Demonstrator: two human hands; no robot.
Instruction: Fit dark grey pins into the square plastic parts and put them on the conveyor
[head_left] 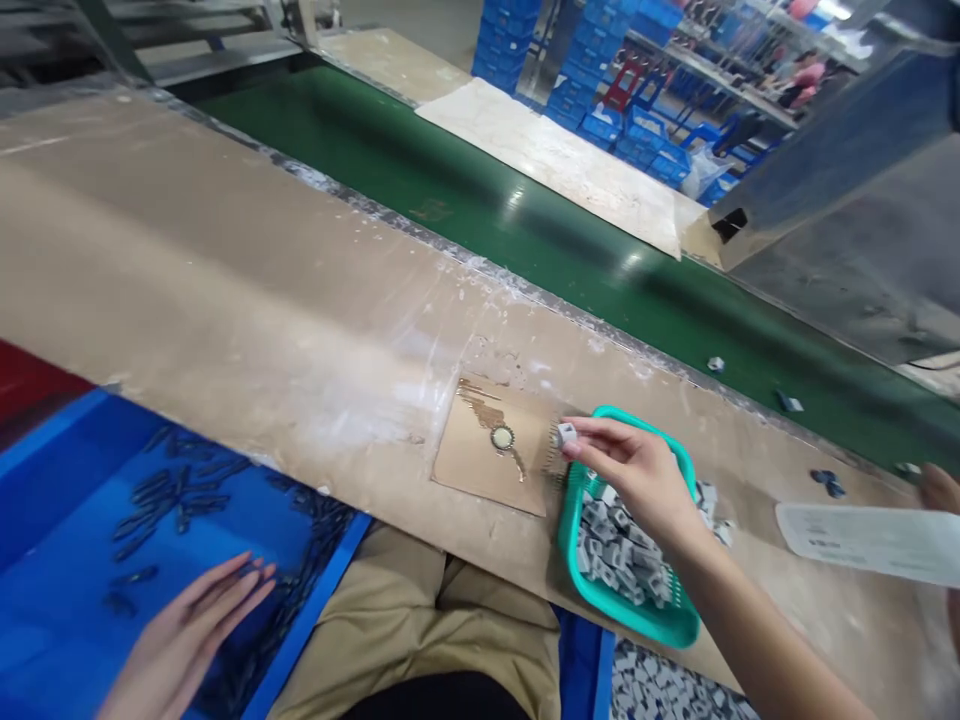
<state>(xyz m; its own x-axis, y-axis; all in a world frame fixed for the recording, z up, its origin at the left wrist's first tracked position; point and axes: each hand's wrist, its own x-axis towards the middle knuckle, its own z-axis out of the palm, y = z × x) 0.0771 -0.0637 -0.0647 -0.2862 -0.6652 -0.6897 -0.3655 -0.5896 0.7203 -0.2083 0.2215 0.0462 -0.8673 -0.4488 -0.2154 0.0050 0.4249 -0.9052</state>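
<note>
My right hand [645, 475] pinches a small light-grey plastic block [567, 434] between thumb and fingertips, at the left edge of a teal basket [675, 630]. Many similar grey blocks [619, 550] fill that basket. Low on the left, my left hand [199, 625] reaches over a blue bin [56, 560], its fingers stretched out. Slim dark parts [180, 490] lie scattered in the bin, with a denser heap along its right side. Just left of the basket, a cardboard square [472, 480] bears brown smears and a round cap-like piece [502, 438].
A green conveyor belt [450, 200] runs beyond the brown worktop [225, 300], carrying a few small parts. Dark pieces [827, 483] and a white strip [862, 540] lie to the right, near another person's hand [939, 490]. More grey pieces [667, 685] sit below the table edge.
</note>
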